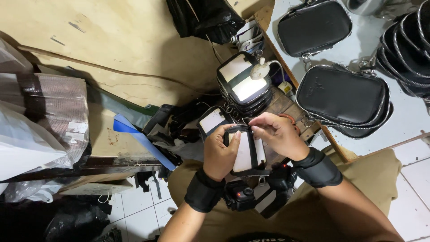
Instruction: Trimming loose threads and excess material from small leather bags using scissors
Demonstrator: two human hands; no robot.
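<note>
Black pouch panel w/ white backing (245,152) | over lap, long axis upright, tilted | L hand (219,154) wraps its L edge, fingers closed | R hand (278,134) pinches top-R corner, nearer rim.

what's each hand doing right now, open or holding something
Left hand: closed around the small black pouch with a white panel, gripping its left side.
Right hand: fingers pinched on the pouch's top edge.

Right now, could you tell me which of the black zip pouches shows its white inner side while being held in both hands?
The pouch gripped by the left hand and right hand; the others rest on surfaces, unheld.
</note>
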